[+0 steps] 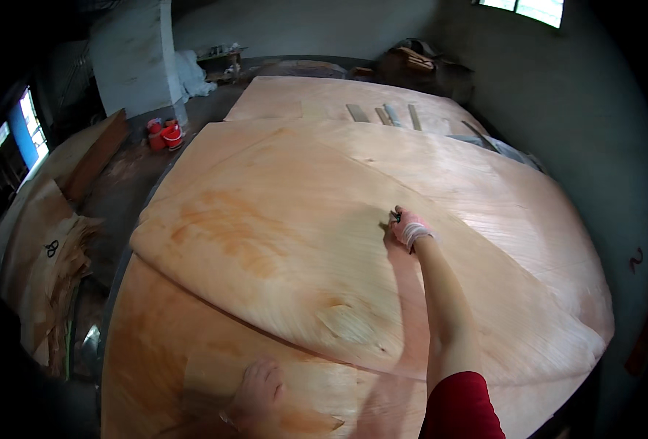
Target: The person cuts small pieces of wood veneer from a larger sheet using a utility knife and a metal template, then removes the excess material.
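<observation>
A wide, thin sheet of wood veneer, pale with orange-brown stains, lies before me over more sheets. My right hand, in a pinkish-white glove, is closed around a small dark tool at the sheet's right middle. Only bits of that tool show, so its kind is unclear. Low in the picture, my bare left hand is over the lower veneer, fingers bent and close together. Beside it lies a paler rectangular veneer piece; whether my fingers grip it is hidden. A lighter torn patch marks the upper sheet's near part.
Several narrow strips lie on the farther stack. Red buckets stand on the floor at left, near a pale pillar. Ragged veneer sheets with black-handled scissors on them are at far left. A wall closes the right side.
</observation>
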Available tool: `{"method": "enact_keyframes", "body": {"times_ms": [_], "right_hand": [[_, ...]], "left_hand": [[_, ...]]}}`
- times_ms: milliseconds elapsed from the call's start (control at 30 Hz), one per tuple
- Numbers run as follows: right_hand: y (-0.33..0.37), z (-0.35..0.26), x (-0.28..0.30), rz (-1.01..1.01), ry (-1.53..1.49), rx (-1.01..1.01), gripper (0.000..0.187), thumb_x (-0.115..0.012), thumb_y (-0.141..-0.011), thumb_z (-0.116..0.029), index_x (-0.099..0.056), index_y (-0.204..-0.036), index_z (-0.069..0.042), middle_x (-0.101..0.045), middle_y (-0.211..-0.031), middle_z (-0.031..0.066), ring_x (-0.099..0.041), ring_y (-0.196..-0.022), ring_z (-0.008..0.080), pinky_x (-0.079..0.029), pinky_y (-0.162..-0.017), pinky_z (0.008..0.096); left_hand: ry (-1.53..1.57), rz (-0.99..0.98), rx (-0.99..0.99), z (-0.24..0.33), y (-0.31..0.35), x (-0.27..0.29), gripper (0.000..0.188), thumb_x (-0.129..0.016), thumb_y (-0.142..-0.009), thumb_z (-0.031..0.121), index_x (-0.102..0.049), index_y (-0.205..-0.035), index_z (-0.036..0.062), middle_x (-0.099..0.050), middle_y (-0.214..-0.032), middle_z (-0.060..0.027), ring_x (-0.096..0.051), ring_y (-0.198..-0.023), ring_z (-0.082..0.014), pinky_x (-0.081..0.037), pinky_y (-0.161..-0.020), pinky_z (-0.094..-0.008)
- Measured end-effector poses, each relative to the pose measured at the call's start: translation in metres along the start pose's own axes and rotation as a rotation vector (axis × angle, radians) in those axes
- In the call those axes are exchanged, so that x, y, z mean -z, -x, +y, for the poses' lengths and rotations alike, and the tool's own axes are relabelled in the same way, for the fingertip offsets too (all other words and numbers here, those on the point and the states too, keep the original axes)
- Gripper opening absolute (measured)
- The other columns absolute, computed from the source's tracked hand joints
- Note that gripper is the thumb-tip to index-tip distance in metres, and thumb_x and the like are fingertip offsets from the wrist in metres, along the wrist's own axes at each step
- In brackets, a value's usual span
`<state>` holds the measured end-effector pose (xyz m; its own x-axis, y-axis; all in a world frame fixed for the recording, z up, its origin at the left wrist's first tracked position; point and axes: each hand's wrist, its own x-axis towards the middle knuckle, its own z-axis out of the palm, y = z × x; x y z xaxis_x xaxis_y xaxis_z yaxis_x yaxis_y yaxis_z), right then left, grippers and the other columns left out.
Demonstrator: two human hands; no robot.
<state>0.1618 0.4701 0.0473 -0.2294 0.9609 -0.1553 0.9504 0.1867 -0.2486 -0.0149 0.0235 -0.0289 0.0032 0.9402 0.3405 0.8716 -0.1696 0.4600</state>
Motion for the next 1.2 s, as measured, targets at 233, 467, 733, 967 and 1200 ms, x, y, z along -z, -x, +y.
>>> {"method": "enact_keyframes", "body": {"times_ms": [233, 467, 733, 967, 1200], "right_hand": [[-0.024, -0.022, 0.0, -0.089, 0.064, -0.03, 0.029, -0.061, -0.081, -0.027, -0.067, -0.102, -0.008, -0.066, -0.101, 0.0169, -0.064, -0.094, 0.0314, -0.051, -0.078, 0.0389], [-0.043, -0.017, 0.017, -0.274, -0.184, -0.202, 0.014, -0.057, -0.082, -0.012, -0.065, -0.087, -0.002, -0.066, -0.078, 0.0185, -0.065, -0.058, 0.0254, -0.049, -0.046, 0.0382], [-0.078, -0.01, 0.032, 0.178, -0.078, -0.087, 0.022, -0.064, -0.079, -0.02, -0.067, -0.09, -0.002, -0.067, -0.085, 0.0204, -0.067, -0.073, 0.0305, -0.052, -0.061, 0.0397], [-0.097, 0.01, -0.001, 0.096, 0.01, -0.077, 0.026, -0.063, -0.077, -0.026, -0.069, -0.094, -0.007, -0.066, -0.097, 0.0199, -0.065, -0.089, 0.0335, -0.052, -0.078, 0.0411], [-0.098, 0.001, 0.005, -0.047, 0.085, -0.071, 0.028, -0.062, -0.08, -0.033, -0.066, -0.085, -0.006, -0.065, -0.078, 0.0158, -0.065, -0.064, 0.0263, -0.052, -0.057, 0.0376]], "left_hand": [[0.05, -0.071, -0.018, 0.0, -0.007, 0.01, 0.023, -0.06, -0.071, 0.011, -0.054, -0.091, 0.0021, -0.055, -0.1, -0.0189, -0.052, -0.097, -0.0379, -0.042, -0.089, -0.0474], [0.038, -0.171, -0.03, -0.005, -0.007, 0.006, 0.028, -0.065, -0.07, 0.01, -0.056, -0.094, -0.0015, -0.054, -0.1, -0.0215, -0.052, -0.098, -0.0388, -0.043, -0.088, -0.0478], [0.086, -0.174, -0.003, 0.003, -0.011, 0.012, 0.023, -0.064, -0.072, 0.011, -0.057, -0.09, -0.0005, -0.055, -0.098, -0.0201, -0.052, -0.096, -0.0373, -0.043, -0.087, -0.0461], [0.03, -0.19, -0.007, 0.004, -0.011, 0.013, 0.017, -0.062, -0.074, 0.012, -0.057, -0.086, 0.0006, -0.056, -0.098, -0.019, -0.052, -0.094, -0.0354, -0.045, -0.084, -0.0443], [-0.037, -0.109, -0.01, 0.005, -0.006, 0.003, 0.017, -0.062, -0.075, 0.012, -0.057, -0.087, 0.0007, -0.055, -0.099, -0.0193, -0.053, -0.095, -0.0351, -0.045, -0.086, -0.0436]]}}
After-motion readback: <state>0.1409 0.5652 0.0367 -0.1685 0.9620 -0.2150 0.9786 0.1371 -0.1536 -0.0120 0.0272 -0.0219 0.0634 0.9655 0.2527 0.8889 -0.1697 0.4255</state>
